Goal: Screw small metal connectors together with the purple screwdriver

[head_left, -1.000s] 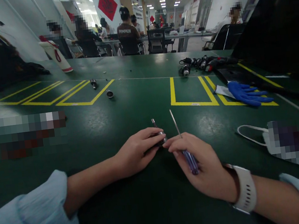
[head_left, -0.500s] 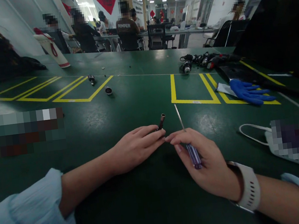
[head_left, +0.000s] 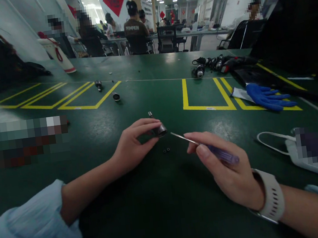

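My left hand [head_left: 135, 141] is closed on a dark metal part [head_left: 160, 129], a cup-like shape with a narrow stem pointing up and away. Its wide round opening faces right, toward my other hand. In my right hand [head_left: 225, 165] is a screwdriver [head_left: 223, 154] with a clear purple handle, pinched between thumb and fingers. The thin shaft points left, its tip just short of the metal part. Two tiny dark rings [head_left: 166, 150] lie on the green table [head_left: 159, 211] below the part.
Yellow tape outlines [head_left: 210, 108] mark the table. A small dark cup [head_left: 116, 97] and another metal part [head_left: 98, 85] lie at the back left. A blue glove [head_left: 269, 96], black tools [head_left: 199, 70] and a white-strapped item [head_left: 290, 147] are on the right. Several people sit beyond.
My left hand has turned the metal part so its wide opening faces right. The screwdriver has swung from near upright to pointing left. The two small rings now show on the table.
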Demonstrator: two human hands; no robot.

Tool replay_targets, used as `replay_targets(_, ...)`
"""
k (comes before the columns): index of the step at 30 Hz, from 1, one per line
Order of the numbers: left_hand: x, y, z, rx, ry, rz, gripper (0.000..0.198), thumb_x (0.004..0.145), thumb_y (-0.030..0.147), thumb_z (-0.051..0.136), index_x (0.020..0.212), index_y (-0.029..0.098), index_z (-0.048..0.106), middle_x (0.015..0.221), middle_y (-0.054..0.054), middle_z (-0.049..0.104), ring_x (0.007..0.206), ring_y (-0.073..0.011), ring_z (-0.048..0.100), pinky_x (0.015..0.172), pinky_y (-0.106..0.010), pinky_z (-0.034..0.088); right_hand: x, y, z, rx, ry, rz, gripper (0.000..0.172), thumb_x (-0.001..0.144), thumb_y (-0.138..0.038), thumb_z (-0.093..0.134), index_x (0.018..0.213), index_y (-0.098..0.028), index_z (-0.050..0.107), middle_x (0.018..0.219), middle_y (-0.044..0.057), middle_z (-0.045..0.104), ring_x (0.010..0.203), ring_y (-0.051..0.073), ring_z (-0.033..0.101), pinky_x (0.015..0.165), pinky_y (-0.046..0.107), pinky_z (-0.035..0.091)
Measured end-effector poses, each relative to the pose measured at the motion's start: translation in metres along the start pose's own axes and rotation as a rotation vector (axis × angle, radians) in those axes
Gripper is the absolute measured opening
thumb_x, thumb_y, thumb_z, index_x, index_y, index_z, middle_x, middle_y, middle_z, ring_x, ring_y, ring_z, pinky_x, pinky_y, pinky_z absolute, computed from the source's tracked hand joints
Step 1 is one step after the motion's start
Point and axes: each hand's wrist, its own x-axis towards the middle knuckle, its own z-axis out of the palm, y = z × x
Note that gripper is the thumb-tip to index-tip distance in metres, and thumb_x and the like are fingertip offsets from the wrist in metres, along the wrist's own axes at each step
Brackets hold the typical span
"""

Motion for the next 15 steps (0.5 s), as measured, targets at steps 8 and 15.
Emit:
replay_targets(8, 0.006, 0.011, -0.006, -0.514, 0.006, -0.546, 0.039, 0.070, 0.015, 0.073, 0.108, 0.019, 0.065, 0.103, -0.005, 0.071, 0.097, -0.0206, 0.066, 0.091, -0.035, 0.052, 0.003, 0.006, -0.001, 0.082, 0.027, 0.224, 0.007, 0.089, -0.024, 0.054, 0.091, -0.023, 0.061, 0.083, 0.000, 0.066, 0.079, 0.014, 0.063, 0.061, 0.025, 0.051)
replay_targets(15, 0.005, 0.017, -0.004, -0.588, -0.043, -0.608, 0.039, 0.068, 0.013, 0.074, 0.106, 0.017, 0.065, 0.100, -0.005, 0.073, 0.094, -0.0185, 0.067, 0.089, -0.033, 0.052, 0.002, 0.002, 0.000, 0.068, -0.013, 0.160, 0.008, 0.087, -0.018, 0.055, 0.093, -0.022, 0.059, 0.092, 0.002, 0.066, 0.087, 0.017, 0.063, 0.062, 0.026, 0.050)
